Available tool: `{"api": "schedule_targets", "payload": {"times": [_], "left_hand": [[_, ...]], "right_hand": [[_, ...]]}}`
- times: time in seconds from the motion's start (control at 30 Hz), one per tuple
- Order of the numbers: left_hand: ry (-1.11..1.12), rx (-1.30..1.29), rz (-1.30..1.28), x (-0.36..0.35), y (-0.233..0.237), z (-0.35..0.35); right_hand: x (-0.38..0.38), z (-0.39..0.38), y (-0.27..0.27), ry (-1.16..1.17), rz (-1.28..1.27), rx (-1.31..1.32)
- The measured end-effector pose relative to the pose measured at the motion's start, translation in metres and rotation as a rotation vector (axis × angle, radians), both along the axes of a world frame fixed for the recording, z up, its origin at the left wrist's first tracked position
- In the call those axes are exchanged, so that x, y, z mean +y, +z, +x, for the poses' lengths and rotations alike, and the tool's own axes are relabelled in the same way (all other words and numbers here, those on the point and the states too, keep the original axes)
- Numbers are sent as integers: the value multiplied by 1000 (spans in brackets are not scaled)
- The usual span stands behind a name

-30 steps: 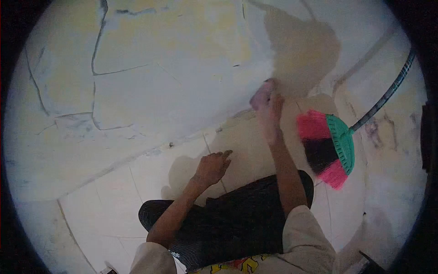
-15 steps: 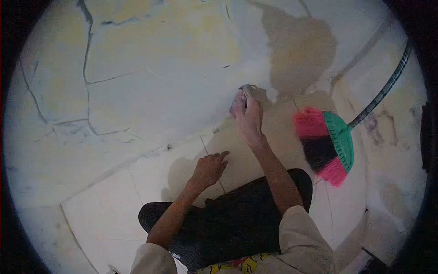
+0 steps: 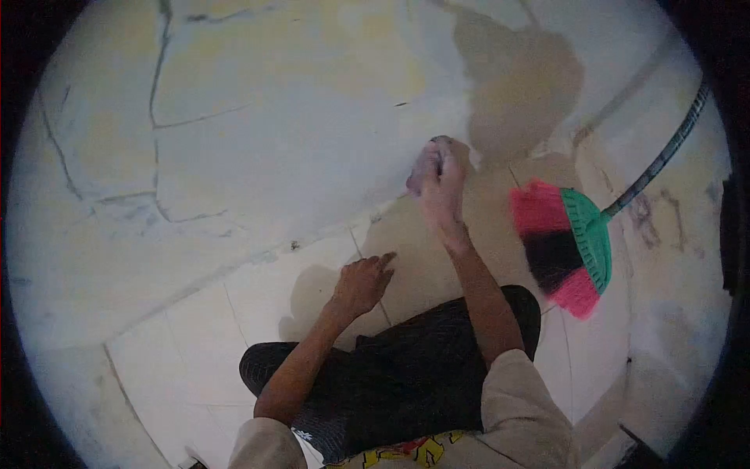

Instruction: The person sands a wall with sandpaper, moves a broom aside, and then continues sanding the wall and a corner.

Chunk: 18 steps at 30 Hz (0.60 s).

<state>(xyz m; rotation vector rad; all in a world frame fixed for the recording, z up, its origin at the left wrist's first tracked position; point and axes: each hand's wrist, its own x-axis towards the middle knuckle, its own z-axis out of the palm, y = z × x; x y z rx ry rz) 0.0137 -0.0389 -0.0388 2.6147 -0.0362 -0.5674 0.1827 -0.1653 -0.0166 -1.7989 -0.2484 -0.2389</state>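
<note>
My right hand (image 3: 441, 187) is stretched forward and pressed against the lower part of the cracked, pale wall (image 3: 273, 141), closed on a small pinkish pad (image 3: 422, 168) that lies flat on the wall surface just above the floor line. My left hand (image 3: 363, 283) rests on the white floor tiles (image 3: 187, 352) with fingers loosely curled and holds nothing. I am crouched, with dark trousers (image 3: 406, 375) below my arms.
A broom with a green head and pink and black bristles (image 3: 566, 246) leans at the right, its dark handle (image 3: 660, 156) running up to the right. A brownish bare patch (image 3: 519, 78) marks the wall above my right hand. Cracks run across the wall at left.
My right hand has slid the pad leftward and down along the wall, then slightly back to the right. My left hand has stayed on the floor.
</note>
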Motion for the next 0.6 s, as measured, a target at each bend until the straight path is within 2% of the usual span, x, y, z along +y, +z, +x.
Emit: {"api": "schedule_targets", "payload": {"times": [0.03,0.1,0.13,0.2,0.27,0.33,0.37,0.43,0.6], "left_hand": [[-1,19,2,0,5,3],[15,30,1,2,7,1],[6,20,-12,3,4,-1],[-7,3,-30,2,1,0],[-36,-11,-24,-3,0,3],[-33,7,-34,-2,0,4],[-28,37,-39,-1,1,4],[-32,55,-3,-1,2,5],[-14,-13,-14,2,-1,0]], "right_hand": [[0,4,-2,-70,45,-113],[-20,29,8,-229,246,310],[-26,35,2,-215,242,307],[-35,46,-12,-93,32,-45],[-7,4,5,43,-13,153],[8,-4,8,82,-111,-66],[5,1,1,76,-111,-65],[4,8,-10,-100,-208,-134],[2,0,9,-68,-25,75]]}}
